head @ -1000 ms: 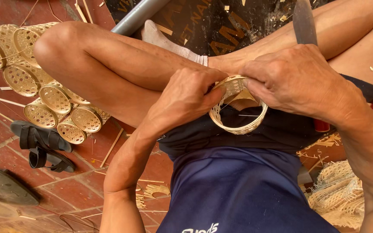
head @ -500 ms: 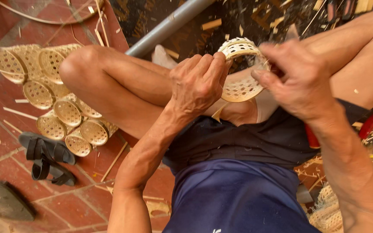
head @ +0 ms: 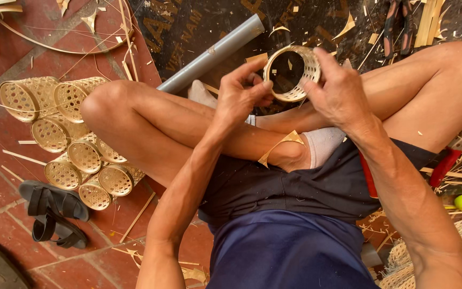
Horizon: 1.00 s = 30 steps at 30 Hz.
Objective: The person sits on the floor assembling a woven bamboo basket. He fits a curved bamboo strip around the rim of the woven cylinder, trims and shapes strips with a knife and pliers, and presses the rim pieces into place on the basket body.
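Both hands grip a small woven bamboo basket (head: pixel 292 72) above the crossed legs: left hand (head: pixel 241 96) closed on its left rim, right hand (head: pixel 338 88) clasping its right side. Finished baskets (head: pixel 70 144) lie left.

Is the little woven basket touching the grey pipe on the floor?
Apart. The head view shows both hands, left hand and right hand, holding the woven basket raised, with dark floor showing between it and the grey pipe.

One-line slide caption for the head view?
Both hands, left and right, hold a small woven basket above crossed legs.
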Available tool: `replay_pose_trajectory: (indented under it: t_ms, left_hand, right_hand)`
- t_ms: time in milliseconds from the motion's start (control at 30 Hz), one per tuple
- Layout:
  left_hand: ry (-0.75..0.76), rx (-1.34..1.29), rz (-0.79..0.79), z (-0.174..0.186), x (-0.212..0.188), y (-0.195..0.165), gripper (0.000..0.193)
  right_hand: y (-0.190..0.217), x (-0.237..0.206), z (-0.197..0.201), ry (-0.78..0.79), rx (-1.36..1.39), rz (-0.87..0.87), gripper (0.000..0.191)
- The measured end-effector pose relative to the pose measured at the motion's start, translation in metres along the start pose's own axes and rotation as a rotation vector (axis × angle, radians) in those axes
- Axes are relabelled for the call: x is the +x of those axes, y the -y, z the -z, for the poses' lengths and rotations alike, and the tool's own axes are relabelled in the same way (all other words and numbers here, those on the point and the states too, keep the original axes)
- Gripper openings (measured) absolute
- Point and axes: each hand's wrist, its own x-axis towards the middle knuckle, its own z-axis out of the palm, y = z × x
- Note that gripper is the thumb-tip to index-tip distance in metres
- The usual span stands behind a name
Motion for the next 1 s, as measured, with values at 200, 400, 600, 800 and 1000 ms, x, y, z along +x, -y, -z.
replay_pose_trajectory:
  t_ms: [200,400,600,800,1000]
  left_hand:
    - [-0.083,0.04,-0.049,0.006,-0.005,0.032,0.047]
    - [-0.052,-0.414,0.264,0.018,-0.006,0.005,0.053]
    - [0.111,-0.18,-0.236,0.013,-0.003,0.005,0.065]
    - [0.054,0.251,-0.394,0.005,0.006,0.021,0.071]
    - [-0.142,0.131,0.035,0.017,0.027,0.025,0.051]
  right_hand:
    - [-0.011,-0.012,-0.007,0.059,0.101,-0.022,0.056]
    - [-0.003,-0.019,0.007,-0.129,0.232,0.071,0.051]
    - [-0.021,-0.007,0.031,0.033,0.123,0.22,0.045]
    - [-0.046,0.03,0.016,0.162,0.348,0.02,0.035]
    - [-0.057,0.048,0.004,0.353,0.56,-0.431,0.039]
